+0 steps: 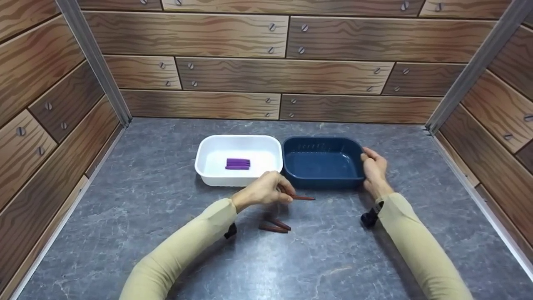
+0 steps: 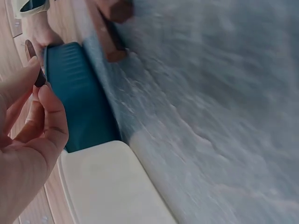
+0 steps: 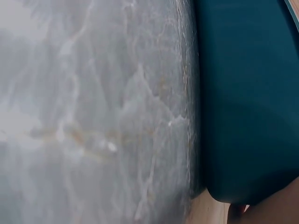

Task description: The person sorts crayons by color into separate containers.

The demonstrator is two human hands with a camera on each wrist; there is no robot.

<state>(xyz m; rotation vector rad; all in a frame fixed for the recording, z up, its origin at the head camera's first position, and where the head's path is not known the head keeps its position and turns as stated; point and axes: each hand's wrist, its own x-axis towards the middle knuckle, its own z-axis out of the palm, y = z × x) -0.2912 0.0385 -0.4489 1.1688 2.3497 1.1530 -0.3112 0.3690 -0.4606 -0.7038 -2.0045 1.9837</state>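
My left hand (image 1: pixel 270 188) pinches a thin brown stick (image 1: pixel 304 197) between thumb and fingertips, just in front of the blue container. In the left wrist view the stick (image 2: pixel 40 78) has a dark end. My right hand (image 1: pixel 376 167) grips the right end of the dark blue container (image 1: pixel 325 183), thumb near its rim. No sticks show inside that container. Touching or nearly touching it on the left, a white container (image 1: pixel 225 182) holds several purple sticks (image 1: pixel 237 163) lying side by side. More brown sticks (image 1: pixel 273 228) with flat-sided ends lie on the table nearer me.
The grey marbled table (image 1: pixel 316 258) runs back to a wood-patterned wall (image 1: pixel 233 75). Similar side walls stand left and right, with metal posts (image 1: pixel 100 62) in the corners. Both containers sit toward the back of the table.
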